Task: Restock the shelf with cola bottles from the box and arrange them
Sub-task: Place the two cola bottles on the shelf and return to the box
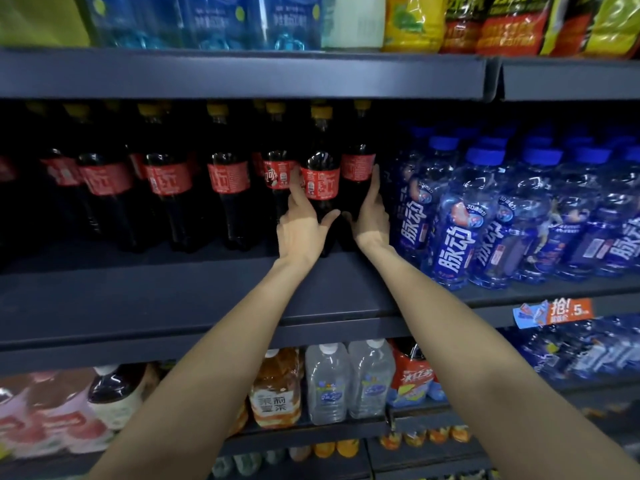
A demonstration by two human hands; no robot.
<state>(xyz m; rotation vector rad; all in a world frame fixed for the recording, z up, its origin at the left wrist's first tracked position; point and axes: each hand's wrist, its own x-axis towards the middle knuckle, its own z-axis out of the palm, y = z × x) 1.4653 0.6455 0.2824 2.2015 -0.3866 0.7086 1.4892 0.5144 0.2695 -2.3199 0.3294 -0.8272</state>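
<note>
Several dark cola bottles with red labels and yellow caps stand in a row on the dark blue middle shelf [173,292]. My left hand [299,230] grips the lower body of one cola bottle [320,168] near the row's right end, with the thumb around its right side. My right hand [372,216] is wrapped around the rightmost cola bottle [358,164], its fingers along the bottle's right side. Both bottles stand upright, side by side. No box is in view.
Blue drink bottles [450,220] crowd the shelf right of the colas, touching distance from my right hand. The upper shelf [242,74] overhangs the caps. Below sit tea [275,389], water jugs [327,382] and pink packs [52,420]. An orange price tag [554,311] hangs at right.
</note>
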